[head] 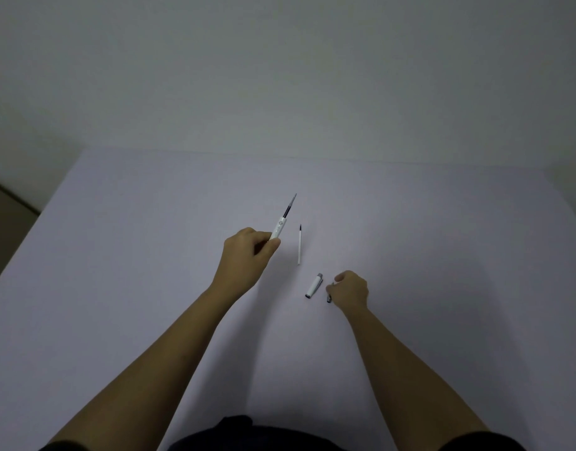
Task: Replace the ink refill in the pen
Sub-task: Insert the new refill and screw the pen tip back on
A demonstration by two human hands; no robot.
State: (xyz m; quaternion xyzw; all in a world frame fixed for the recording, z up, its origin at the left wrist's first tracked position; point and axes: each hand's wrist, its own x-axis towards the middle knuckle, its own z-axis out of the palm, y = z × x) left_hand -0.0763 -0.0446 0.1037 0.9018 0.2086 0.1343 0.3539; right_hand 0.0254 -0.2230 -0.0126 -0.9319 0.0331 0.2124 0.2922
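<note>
Hands apart: left [247, 252] gripping pen barrel [278, 228], right [350, 289] pinching small tip piece [329, 298]; spare refill [299, 245], cap [314, 285] between.

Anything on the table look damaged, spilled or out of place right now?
Nothing stands out. The left hand holds the pen barrel with a refill sticking out; a loose refill and the pen cap lie apart on the table. The right hand grips a small part.
</note>
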